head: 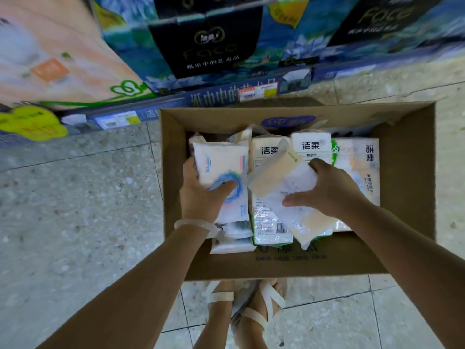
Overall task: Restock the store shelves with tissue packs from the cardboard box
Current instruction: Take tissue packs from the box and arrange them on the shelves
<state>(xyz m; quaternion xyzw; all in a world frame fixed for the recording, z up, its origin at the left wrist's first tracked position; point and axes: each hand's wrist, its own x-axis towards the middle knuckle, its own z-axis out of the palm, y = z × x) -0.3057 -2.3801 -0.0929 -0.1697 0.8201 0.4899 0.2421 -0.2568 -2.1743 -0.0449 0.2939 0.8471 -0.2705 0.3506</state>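
Inside the open cardboard box [407, 172] standing on the tiled floor just before the bottom shelf, the left hand [201, 190] grips a blue-swirl tissue pack [221, 167] while the right hand [324, 187] clasps a tilted peach-and-white tissue pack [281, 177] above the packs still lying there.

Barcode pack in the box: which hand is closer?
Right. The right hand holds a tilted pack that lies across the barcode pack, its thumb just above it. The left hand grips the blue-swirl pack one stack further left.
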